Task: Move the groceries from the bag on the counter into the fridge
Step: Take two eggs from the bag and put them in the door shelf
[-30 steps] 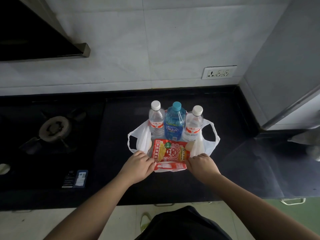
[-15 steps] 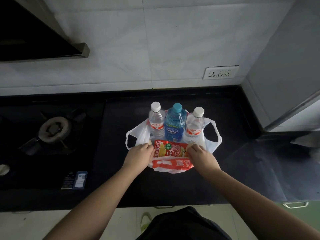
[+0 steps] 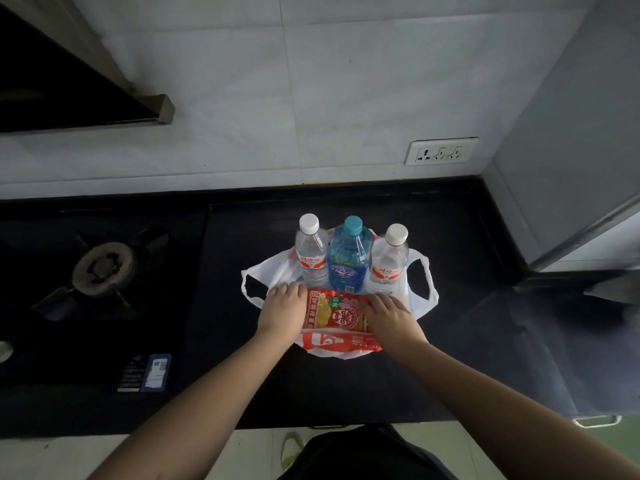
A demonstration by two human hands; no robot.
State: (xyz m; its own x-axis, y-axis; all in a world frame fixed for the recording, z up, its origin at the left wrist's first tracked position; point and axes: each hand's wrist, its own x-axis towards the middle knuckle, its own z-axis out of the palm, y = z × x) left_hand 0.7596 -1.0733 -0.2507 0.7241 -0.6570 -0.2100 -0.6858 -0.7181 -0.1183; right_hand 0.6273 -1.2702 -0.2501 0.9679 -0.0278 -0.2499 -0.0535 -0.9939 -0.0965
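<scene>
A white plastic bag [image 3: 420,299] lies spread open on the black counter [image 3: 415,375]. Three bottles stand upright in it: a clear one with a white cap [image 3: 310,258], a blue one with a teal cap [image 3: 347,261] and another clear one with a white cap [image 3: 388,263]. In front of them lies a red and yellow snack packet [image 3: 334,315]. My left hand [image 3: 282,311] rests on the packet's left end and my right hand [image 3: 389,317] on its right end, fingers curled over its far edge. The bag's red-printed front [image 3: 337,342] shows below the packet.
A gas hob with a burner [image 3: 104,268] fills the counter's left part, under a range hood [image 3: 79,88]. A wall socket [image 3: 441,152] sits at the back right. A grey fridge or cabinet side [image 3: 571,150] rises at the right.
Both hands have moved forward from the bag's front edge onto the two ends of the snack packet, and the bag's front has been pushed down.
</scene>
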